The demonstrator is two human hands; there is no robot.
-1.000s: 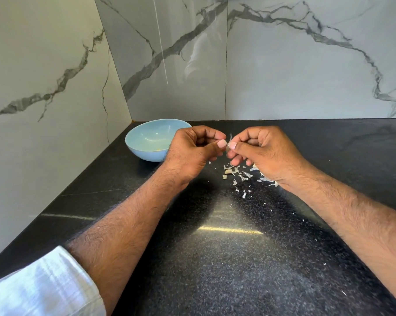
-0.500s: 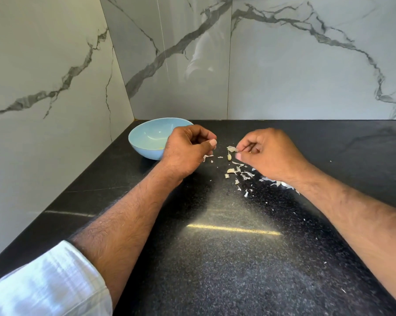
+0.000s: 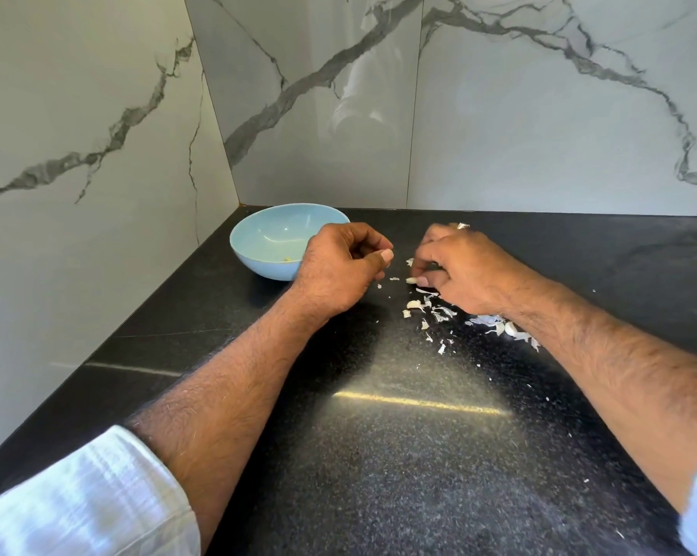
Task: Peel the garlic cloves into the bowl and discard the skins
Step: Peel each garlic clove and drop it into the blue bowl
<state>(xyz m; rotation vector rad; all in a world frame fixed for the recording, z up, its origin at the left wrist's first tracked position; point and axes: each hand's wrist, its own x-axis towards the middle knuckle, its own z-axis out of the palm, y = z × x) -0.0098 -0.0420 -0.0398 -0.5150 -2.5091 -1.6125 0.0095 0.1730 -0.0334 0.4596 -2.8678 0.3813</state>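
Garlic clove point(image 3: 411, 280) lies at right hand point(image 3: 469, 270) fingertips — grip unclear; left hand point(image 3: 338, 270) curled, contents hidden.

Bright, even daylight. Glare streak on black countertop point(image 3: 419, 403) near its front; soft reflection on glossy marble wall point(image 3: 338, 94) behind it. Wide-angle bending at edges. Sleeve point(image 3: 78, 503) at countertop's near-left edge blurred.
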